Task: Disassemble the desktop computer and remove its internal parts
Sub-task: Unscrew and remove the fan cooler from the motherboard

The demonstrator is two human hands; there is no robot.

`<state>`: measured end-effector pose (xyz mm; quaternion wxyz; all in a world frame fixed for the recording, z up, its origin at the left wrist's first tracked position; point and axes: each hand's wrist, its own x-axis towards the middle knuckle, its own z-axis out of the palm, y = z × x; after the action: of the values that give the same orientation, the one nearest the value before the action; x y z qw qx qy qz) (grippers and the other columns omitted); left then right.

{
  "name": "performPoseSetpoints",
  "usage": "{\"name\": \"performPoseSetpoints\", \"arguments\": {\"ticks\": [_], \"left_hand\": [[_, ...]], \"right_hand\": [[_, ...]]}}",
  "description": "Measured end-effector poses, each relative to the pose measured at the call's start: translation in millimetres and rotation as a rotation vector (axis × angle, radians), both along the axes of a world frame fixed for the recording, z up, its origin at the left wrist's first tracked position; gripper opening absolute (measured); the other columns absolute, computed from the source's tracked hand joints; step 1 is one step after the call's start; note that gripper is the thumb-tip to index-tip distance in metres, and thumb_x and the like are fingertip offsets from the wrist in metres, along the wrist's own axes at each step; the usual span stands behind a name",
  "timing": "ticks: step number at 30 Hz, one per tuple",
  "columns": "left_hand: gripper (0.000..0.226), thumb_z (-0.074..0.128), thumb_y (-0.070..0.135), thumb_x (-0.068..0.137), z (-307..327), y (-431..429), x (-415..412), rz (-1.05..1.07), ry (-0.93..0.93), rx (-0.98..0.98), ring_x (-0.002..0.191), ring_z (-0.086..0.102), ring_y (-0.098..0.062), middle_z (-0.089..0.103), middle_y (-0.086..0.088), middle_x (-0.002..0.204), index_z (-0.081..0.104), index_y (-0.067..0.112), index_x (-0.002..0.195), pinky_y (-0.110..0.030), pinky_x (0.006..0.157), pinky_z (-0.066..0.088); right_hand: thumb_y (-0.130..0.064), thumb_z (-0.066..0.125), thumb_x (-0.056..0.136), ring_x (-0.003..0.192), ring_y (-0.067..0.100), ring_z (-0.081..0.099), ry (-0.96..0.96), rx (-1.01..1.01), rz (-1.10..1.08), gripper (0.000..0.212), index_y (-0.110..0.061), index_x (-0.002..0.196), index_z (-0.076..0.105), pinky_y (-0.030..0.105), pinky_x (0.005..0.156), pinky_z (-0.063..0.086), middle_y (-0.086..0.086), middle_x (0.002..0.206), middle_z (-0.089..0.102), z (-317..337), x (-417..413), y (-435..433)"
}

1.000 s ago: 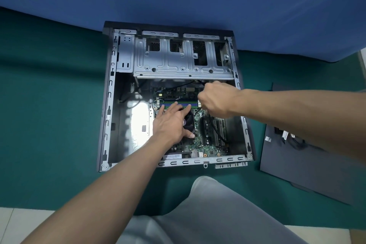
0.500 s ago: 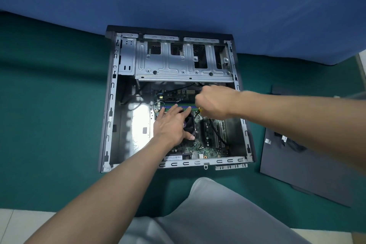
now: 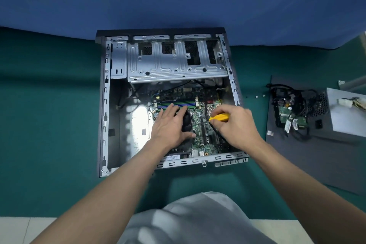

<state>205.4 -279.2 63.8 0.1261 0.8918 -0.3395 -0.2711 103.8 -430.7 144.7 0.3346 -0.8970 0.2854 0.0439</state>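
- The open desktop case [image 3: 104, 117] lay on the green surface [image 3: 49, 125], its motherboard [image 3: 199, 125] inside, near right.
- The left grip [image 3: 170, 127] rested flat, fingers straight, on the cooler fan [image 3: 187, 124].
- The right grip [image 3: 235, 125] curled round a yellow screwdriver [image 3: 219, 117].
- The motherboard was likely stiff but fragile, best lifted by its edges.

A person's two forearms are bare from the picture's lower edge to the left hand [image 3: 170, 127] and the right hand [image 3: 235, 125]. Between them sits light grey clothing [image 3: 198, 222], a soft, creased fabric with a rounded shape.
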Motion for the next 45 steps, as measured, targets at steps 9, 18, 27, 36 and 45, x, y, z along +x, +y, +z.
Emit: {"name": "performPoseSetpoints", "arguments": {"ticks": [9,18,27,36,45], "left_hand": [[0.106,0.070,0.065,0.068,5,1,-4,0.003,-0.057,-0.010,0.141,0.026,-0.025,0.033,-0.006,0.152,0.023,0.020,0.151,-0.040,0.118,0.020],[0.104,0.072,0.066,0.065,3,1,-3,0.014,-0.075,-0.032,0.137,0.032,-0.024,0.039,-0.004,0.147,0.028,0.020,0.148,-0.036,0.114,0.022],[0.105,0.071,0.066,0.068,2,2,-3,0.004,-0.071,-0.018,0.139,0.028,-0.023,0.035,-0.003,0.150,0.025,0.021,0.150,-0.035,0.116,0.019],[0.102,0.070,0.063,0.072,2,2,-3,-0.009,-0.070,-0.015,0.141,0.026,-0.025,0.033,-0.006,0.152,0.024,0.019,0.151,-0.038,0.118,0.018],[0.101,0.070,0.064,0.072,2,1,-2,-0.018,-0.068,0.008,0.141,0.027,-0.025,0.033,-0.006,0.152,0.022,0.022,0.152,-0.040,0.117,0.021]], "right_hand": [[-0.014,0.066,0.076,0.076,0.015,0.050,-0.080,-0.067,0.005,0.011,-0.023,0.078,0.061,0.023,0.068,0.030,-0.007,0.080,0.058,-11,-6,4],[-0.013,0.064,0.078,0.078,0.017,0.050,-0.026,-0.051,0.016,0.007,-0.019,0.081,0.062,0.025,0.068,0.032,-0.004,0.083,0.058,-17,-10,6],[-0.013,0.061,0.083,0.081,0.017,0.047,0.021,-0.085,0.071,0.004,-0.016,0.086,0.059,0.026,0.067,0.031,-0.003,0.086,0.053,-14,-8,9],[-0.019,0.053,0.088,0.080,0.036,0.055,0.318,-0.297,0.461,0.031,-0.013,0.063,0.036,0.039,0.070,0.047,0.012,0.074,0.054,29,25,26],[-0.014,0.044,0.092,0.094,0.031,0.058,0.659,-0.250,0.574,0.013,-0.007,0.100,0.052,0.033,0.076,0.047,0.015,0.104,0.057,48,69,33]]}}
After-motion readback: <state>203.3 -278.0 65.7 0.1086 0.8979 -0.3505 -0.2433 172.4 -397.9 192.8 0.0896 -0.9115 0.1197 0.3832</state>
